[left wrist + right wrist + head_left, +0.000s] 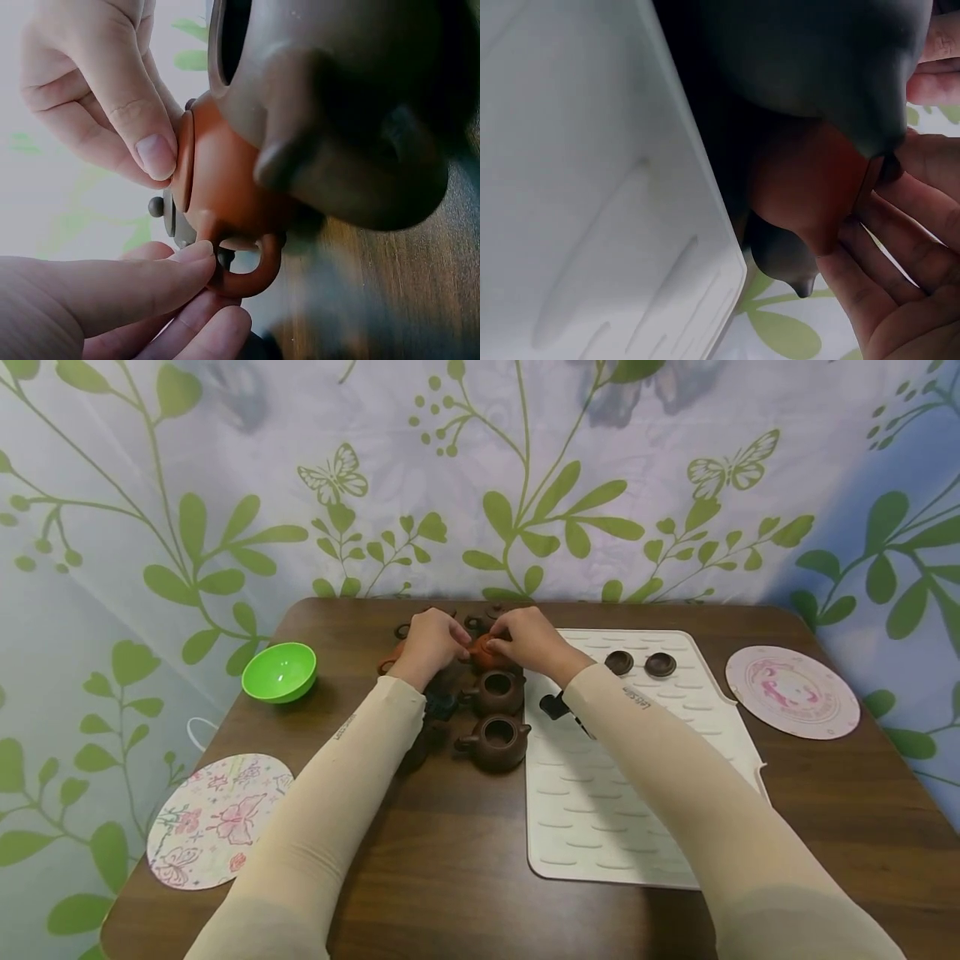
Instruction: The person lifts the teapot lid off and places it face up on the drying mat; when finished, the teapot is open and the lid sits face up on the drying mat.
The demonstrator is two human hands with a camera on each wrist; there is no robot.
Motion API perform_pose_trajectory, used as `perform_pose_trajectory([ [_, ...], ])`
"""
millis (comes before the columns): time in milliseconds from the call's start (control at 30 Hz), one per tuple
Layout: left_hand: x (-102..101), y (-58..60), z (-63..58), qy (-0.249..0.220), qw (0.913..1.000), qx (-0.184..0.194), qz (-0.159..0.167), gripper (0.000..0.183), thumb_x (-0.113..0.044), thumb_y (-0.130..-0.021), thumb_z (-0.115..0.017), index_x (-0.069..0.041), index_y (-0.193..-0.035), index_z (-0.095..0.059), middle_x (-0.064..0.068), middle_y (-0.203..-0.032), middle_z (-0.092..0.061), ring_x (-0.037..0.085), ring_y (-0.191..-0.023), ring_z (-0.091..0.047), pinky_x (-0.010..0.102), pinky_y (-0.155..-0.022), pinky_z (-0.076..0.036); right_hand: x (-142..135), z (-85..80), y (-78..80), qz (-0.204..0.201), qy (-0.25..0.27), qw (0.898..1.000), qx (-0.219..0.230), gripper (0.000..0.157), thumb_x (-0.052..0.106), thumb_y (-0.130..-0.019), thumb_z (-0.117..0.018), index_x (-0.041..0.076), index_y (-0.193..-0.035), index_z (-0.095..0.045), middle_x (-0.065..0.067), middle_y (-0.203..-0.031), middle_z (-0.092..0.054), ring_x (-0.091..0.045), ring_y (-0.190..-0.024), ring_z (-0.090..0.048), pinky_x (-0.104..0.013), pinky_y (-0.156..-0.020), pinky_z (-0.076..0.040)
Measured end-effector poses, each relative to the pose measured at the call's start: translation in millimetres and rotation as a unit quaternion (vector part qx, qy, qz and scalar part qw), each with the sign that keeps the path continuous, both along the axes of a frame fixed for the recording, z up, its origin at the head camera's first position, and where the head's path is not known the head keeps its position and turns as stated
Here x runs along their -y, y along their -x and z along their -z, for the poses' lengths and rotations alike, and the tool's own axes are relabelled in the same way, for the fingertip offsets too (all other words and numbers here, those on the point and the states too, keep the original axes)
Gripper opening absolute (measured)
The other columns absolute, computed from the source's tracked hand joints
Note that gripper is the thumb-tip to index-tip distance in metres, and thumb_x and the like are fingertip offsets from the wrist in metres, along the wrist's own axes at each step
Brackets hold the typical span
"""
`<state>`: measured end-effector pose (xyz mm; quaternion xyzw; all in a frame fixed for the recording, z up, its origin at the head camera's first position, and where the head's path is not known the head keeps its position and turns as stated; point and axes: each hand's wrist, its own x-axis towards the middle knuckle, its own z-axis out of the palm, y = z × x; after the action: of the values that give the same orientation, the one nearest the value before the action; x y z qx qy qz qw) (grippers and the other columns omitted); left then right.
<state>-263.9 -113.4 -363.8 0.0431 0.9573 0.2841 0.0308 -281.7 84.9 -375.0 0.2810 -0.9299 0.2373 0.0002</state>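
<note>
A small orange clay teapot (486, 653) stands in a column of teapots, with its orange lid (184, 161) on top. My left hand (435, 647) pinches the teapot's handle (255, 276) between thumb and fingers. From the other side, my right hand (534, 643) grips the lid at its rim, one finger touching near the spout (823, 238). Nearer me are two brown teapots (501, 693) (501, 745), both lidless. Behind the orange one is a dark lidded teapot (780, 253). Other teapots, one of them orange (393, 660), are partly hidden by my left arm.
A white ridged mat (600, 827) lies to the right, with two dark brown lids (618, 662) (660, 665) on it. The green bowl (280, 673) stands at the far left. Round patterned mats lie at left (217, 818) and right (792, 692). A patterned curtain hangs behind the table.
</note>
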Motion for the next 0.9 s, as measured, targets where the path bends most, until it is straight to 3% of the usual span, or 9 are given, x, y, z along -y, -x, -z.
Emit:
perform_pose_trajectory([
  [900,-1.9,-3.7,-1.2,-0.02,0.9997,0.009,-0.013,0.011,-0.012,-0.089,-0.088,-0.011,-0.099,-0.085,0.009,-0.119,-0.072,0.033,-0.123,-0.057,0.043,-0.091,-0.055,2.9,0.3,-3.5,0.013,0.004,1.0,-0.006,0.019,0.018,-0.103,-0.074,0.003,-0.113,-0.079,-0.012,-0.111,-0.075,-0.03,-0.108,-0.068,-0.044,-0.095,-0.053],
])
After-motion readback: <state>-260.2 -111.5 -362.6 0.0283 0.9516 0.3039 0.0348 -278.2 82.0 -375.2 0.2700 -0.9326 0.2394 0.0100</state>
